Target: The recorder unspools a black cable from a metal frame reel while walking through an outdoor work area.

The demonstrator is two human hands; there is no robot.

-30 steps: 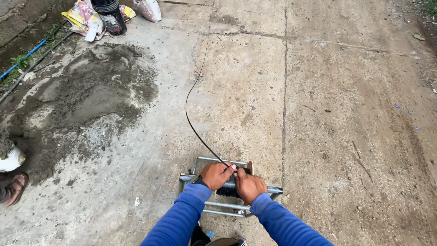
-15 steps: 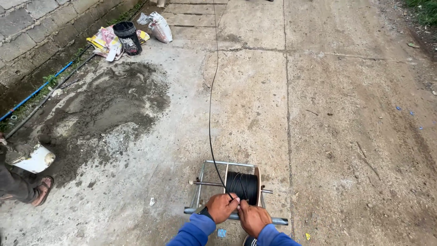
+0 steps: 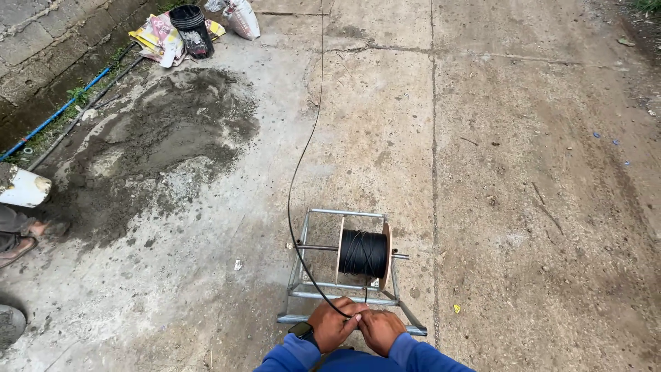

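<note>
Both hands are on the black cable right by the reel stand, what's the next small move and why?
Probably draw a little more cable through toward the body. Both the left hand and right hand pinch it together at the near rail of the stand, the reel looks well wound, and the cable runs long and loosely curved up the concrete, so there seems to be slack to take up.

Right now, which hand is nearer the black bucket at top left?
Left. The left hand sits on the bucket's side of the frame, pinching the black cable; the right hand is just beyond it, farther off. Both are far from it.
</note>
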